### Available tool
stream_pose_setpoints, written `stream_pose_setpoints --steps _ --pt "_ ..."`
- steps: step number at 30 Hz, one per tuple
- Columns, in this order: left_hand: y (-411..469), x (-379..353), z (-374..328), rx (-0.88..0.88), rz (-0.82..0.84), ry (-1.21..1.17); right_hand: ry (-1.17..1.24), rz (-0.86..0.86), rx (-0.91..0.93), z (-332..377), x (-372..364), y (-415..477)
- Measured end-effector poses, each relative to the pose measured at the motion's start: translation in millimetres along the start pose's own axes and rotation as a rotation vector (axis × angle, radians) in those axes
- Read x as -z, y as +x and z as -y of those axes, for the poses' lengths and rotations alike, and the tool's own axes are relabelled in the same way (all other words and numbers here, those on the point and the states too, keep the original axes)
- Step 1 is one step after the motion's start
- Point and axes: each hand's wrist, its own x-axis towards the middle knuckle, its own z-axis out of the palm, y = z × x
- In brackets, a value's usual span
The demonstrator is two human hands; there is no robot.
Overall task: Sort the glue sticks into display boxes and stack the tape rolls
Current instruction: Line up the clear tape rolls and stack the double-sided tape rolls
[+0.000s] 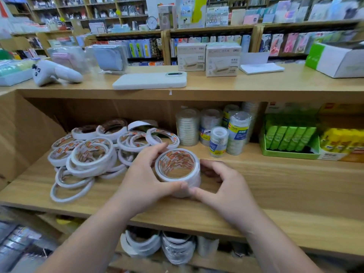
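Observation:
A short stack of white double-sided tape rolls (178, 170) stands on the wooden shelf (275, 180). My left hand (145, 178) wraps its left side and my right hand (222, 184) its right side, thumbs meeting at the front. A loose heap of the same tape rolls (92, 154) lies to the left. Green glue sticks in a green display box (289, 140) and yellow glue sticks in a box (342, 142) sit at the shelf's right end.
Wrapped columns of clear tape (216, 133) stand behind the stack. On the counter above lie a white phone (149, 80), a white controller (55, 72) and boxed goods (208, 58). More tape rolls (157, 247) fill the shelf below.

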Motion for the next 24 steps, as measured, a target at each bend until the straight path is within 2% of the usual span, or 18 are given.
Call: stream_pose_setpoints --steps 14,17,19,22,24 --pt "-3.7 -0.9 5.4 0.098 0.019 -0.049 -0.055 -0.005 0.051 -0.4 -4.1 2.3" --pt "9.8 21.6 -1.1 0.082 -0.147 -0.115 -0.076 -0.009 0.049 0.5 -3.8 2.5" --pt "28.3 42.4 0.0 0.054 -0.264 0.072 -0.094 -0.013 0.061 0.2 -3.9 4.0" --pt "53.3 51.1 8.6 -0.109 -0.139 0.503 -0.079 -0.032 0.069 1.3 -2.3 3.4" --pt "63.5 41.6 17.4 -0.1 -0.04 0.651 -0.094 -0.043 0.089 2.6 -1.5 2.8"
